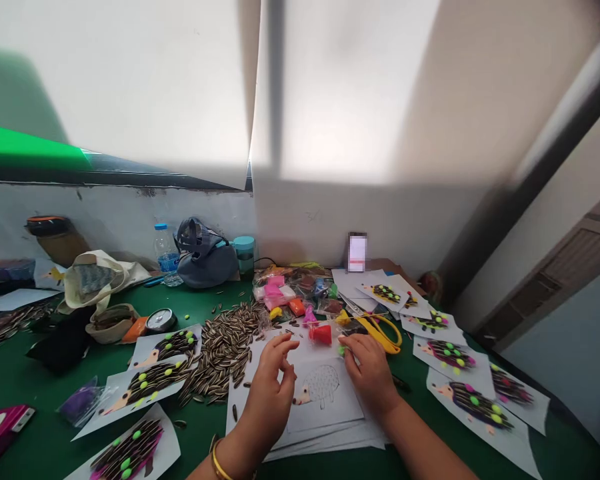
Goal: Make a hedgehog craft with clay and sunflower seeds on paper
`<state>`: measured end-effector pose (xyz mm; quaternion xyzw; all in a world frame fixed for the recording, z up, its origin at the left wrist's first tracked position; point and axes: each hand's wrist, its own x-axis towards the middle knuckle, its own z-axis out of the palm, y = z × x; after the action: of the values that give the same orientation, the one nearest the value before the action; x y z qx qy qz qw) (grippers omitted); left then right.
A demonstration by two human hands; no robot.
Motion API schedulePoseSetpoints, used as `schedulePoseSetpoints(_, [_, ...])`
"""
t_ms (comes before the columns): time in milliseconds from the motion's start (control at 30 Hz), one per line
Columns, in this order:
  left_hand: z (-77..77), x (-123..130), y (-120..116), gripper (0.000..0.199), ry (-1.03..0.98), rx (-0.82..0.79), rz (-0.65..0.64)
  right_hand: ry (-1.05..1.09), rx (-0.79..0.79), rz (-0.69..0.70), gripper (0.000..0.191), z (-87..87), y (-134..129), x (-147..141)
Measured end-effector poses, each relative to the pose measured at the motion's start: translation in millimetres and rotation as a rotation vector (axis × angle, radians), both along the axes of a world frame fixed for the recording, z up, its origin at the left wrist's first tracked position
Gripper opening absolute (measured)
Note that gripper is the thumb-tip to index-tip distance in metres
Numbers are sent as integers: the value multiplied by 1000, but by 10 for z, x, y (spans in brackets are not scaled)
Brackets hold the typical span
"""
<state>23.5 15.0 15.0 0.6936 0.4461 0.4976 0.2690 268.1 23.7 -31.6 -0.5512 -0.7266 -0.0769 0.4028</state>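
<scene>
Between my hands lies a white sheet with a hedgehog drawing, its face filled in with a peach colour. My left hand hovers at the left edge of this sheet, fingers apart and holding nothing. At the sheet's upper right, my right hand has its fingers pressed together by a bit of green clay; whatever is between the fingertips is mostly hidden. A red piece and a pink piece of clay sit above the drawing.
Sunflower seeds are piled to the left. Several finished hedgehog cards flank the paper on both sides. Yellow scissors lie beyond my right hand. Clay bags, a phone, a can and a bottle stand farther back.
</scene>
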Motion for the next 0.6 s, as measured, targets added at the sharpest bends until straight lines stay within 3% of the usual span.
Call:
schedulePoseSetpoints(300, [-207, -121, 92, 25, -72, -159, -16, 16, -14, 11, 27, 10, 12, 11])
schedulePoseSetpoints(600, [-150, -165, 109, 25, -51, -99, 13, 12, -18, 1, 27, 0, 0, 6])
